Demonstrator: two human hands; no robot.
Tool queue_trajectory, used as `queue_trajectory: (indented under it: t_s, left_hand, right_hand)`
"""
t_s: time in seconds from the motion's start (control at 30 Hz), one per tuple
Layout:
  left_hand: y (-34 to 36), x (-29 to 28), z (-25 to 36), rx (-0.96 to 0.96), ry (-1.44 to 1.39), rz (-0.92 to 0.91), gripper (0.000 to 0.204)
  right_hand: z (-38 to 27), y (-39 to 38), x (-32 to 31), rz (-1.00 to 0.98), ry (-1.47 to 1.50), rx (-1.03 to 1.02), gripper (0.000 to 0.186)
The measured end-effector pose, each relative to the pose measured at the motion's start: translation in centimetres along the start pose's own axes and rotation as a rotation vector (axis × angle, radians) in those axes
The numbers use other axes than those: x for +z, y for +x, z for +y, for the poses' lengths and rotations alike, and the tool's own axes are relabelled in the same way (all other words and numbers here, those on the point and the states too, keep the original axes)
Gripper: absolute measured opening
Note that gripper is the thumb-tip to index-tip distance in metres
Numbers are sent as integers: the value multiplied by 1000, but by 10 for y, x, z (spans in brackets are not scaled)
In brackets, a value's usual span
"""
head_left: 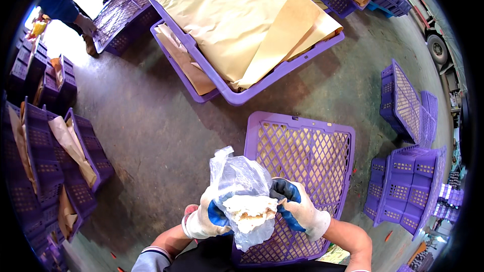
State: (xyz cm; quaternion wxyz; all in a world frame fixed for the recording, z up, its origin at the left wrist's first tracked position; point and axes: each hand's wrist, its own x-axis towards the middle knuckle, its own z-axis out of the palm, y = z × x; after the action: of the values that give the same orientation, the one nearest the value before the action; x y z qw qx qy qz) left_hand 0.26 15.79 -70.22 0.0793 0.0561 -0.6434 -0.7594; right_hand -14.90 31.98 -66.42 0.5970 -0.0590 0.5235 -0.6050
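At lower centre, my left hand [206,214], in a white and blue glove, grips the left side of a clear plastic bag [234,171]. My right hand [297,209], gloved the same way, grips its other side. Between my hands sits a lumpy white item [249,206] with a brownish streak, in or on the bag; I cannot tell what it is. Below them lies a purple lattice-bottomed crate [330,161] with a tan surface showing through the openings.
Purple crates with brown paper [242,98] lie ahead. Stacked crates stand left [35,156] and right [403,186]; another leans at right [403,100]. A person in blue [58,5] handles a crate [126,10] at upper left. A truck wheel [436,48] shows at far right.
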Motion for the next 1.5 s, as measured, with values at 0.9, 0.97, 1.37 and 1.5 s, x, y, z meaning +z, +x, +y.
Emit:
queue_trajectory:
  t_s: [0.9,0.97,1.37,1.5]
  left_hand:
    - [-12,17,6,230,-52,75,54]
    - [-13,17,4,223,-80,74,56]
    - [-7,18,-9,187,-159,85,65]
    - [-6,14,-9,175,-150,99,68]
  right_hand:
    - [-25,13,-42,151,-205,136,34]
    - [-16,14,-46,152,-185,147,34]
    - [-13,12,-41,162,-197,205,28]
    - [-7,13,-44,130,-162,251,29]
